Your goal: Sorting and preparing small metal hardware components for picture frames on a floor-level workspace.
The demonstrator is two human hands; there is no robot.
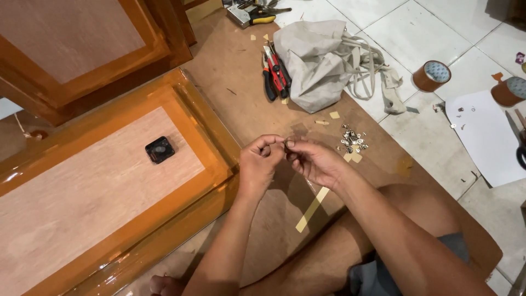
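Head view: your left hand [258, 159] and right hand [313, 160] met at the centre of the frame, above the brown board [230, 71] you sat on; both were pinched nearly closed, thumb against forefinger, on one small metal part [286, 144] held between the fingertips; its exact shape was too small to tell.

Handling, as a judgement: the part looked light, stiff and smooth, hence easy to drop; hold was best taken at its edges with the fingertips, as you had it; a dropped piece would have been hard to find against the board.

Surroundings by the clock, taken from your hands:
- at 2 o'clock, near, lay a heap of small metal fittings [352, 139];
- at 12 o'clock, well apart, lay red-handled pliers [275, 74], touching a crumpled grey cloth bag [323, 60] at 1 o'clock;
- at 2 o'clock, far off on the white tiles, stood a roll of brown tape [432, 75]; a second roll [509, 90] sat beyond it beside a white sheet [487, 137];
- at 9 o'clock lay a glossy wooden-framed panel [104, 181] bearing a small black square module [159, 149];
- at 5 o'clock a strip of pale tape [312, 209] lay on the board.
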